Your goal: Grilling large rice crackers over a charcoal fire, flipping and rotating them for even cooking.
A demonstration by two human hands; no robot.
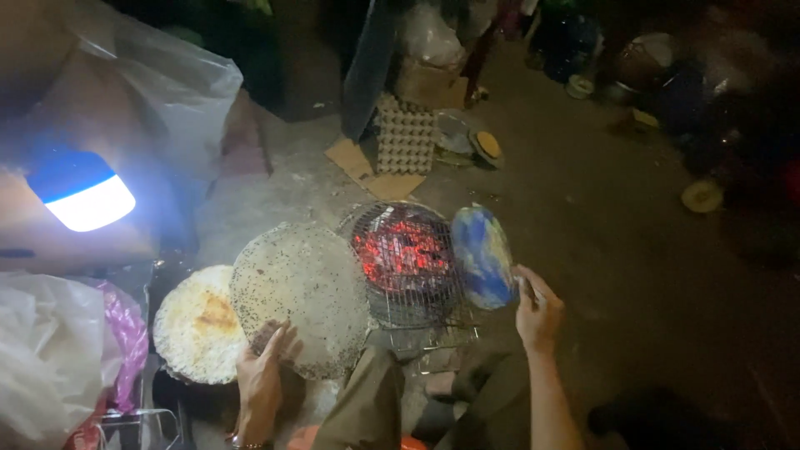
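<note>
- Left hand (265, 377), fingers spread, grips the near edge of a round sesame-speckled rice cracker (302, 298), held just left of the charcoal grill (406, 260).
- Right hand (537, 312) is closed round the handle of a blue fan (483, 257) at the grill's right edge.
- Count: one cracker in hand; a stack of toasted crackers (196, 327) to its left; one grill; one fan; one egg tray (406, 137) far behind.
- Bare concrete floor (600, 225), dark; one lit lamp (82, 190) at far left.

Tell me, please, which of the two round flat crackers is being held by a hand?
The sesame-speckled grey cracker beside the grill: the left hand grips its lower edge. The paler, browned cracker lies untouched to its left.
</note>
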